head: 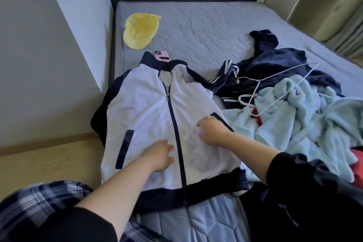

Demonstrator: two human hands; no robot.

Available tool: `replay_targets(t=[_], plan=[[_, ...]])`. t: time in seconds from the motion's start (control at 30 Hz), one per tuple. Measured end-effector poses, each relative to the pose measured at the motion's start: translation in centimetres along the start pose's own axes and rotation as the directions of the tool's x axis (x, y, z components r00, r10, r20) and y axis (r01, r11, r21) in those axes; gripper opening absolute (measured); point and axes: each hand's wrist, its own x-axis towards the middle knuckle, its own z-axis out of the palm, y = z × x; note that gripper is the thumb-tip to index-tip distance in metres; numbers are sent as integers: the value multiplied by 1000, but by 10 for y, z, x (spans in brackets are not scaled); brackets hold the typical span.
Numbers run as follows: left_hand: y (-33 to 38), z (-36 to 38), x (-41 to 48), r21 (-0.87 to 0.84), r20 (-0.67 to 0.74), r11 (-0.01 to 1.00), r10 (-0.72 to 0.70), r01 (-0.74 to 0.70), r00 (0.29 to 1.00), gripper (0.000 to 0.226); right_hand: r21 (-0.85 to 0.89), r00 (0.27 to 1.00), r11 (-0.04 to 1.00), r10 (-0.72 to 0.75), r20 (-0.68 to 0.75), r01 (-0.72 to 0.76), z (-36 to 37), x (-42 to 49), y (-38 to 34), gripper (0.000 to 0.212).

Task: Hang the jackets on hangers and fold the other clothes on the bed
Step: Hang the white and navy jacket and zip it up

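A white jacket (145,108) with navy sleeves, collar, hem and zip lies flat, front up, on the left side of the bed (196,25). My left hand (159,155) rests palm down on its lower front, just left of the zip. My right hand (212,129) presses on the right front panel beside the navy pocket slit, fingers spread. A white wire hanger (261,84) lies on a pile of clothes to the right: a navy garment (275,65) with white stripes and a light blue fleece (306,116).
A yellow cap (140,30) sits near the headboard on the left. A pink phone (161,56) lies just above the jacket's collar. Something red (358,157) shows under the fleece at the right edge. The wall and wooden floor run along the bed's left side.
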Motion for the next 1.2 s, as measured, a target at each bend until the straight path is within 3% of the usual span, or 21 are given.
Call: replay_targets(t=[0.13,0.27,0.33,0.4,0.57,0.67,0.87,0.97,1.07,1.13,1.2], plan=[[-25,-11,7,85,-46,996,-29,33,999,58,-153,996,986,-64,62,73,23,29,-26,61],[-63,-25,18,62,-131,988,-130,139,983,57,-458,992,889,38,118,20,22,58,-45,35],[-77,-32,27,-6,-173,982,-187,189,967,55,-488,994,873,52,99,3,14,77,-59,23],[-83,-38,39,-63,-206,975,-223,214,953,56,-348,999,937,45,13,-37,4,99,-69,14],[-86,-47,74,-94,-184,957,-289,276,940,73,-51,978,998,10,-208,-21,-11,147,-69,22],[-98,-48,94,-94,-128,948,-314,304,941,85,-17,951,999,31,-309,-38,-19,172,-58,28],[-117,-45,124,-118,-174,957,-282,264,943,92,41,869,976,209,-448,-213,-49,234,-33,55],[-119,-45,130,-132,-173,962,-260,239,950,94,66,852,965,255,-458,-254,-62,258,-26,65],[-121,-45,132,-139,-167,963,-254,232,953,95,79,880,956,291,-376,-283,-70,279,-28,66],[-122,-44,133,-144,-167,963,-251,229,953,96,198,873,922,381,-305,-333,-74,286,-31,63],[-123,-44,133,-150,-163,962,-251,227,954,96,418,858,841,463,-225,-344,-77,287,-32,44]])
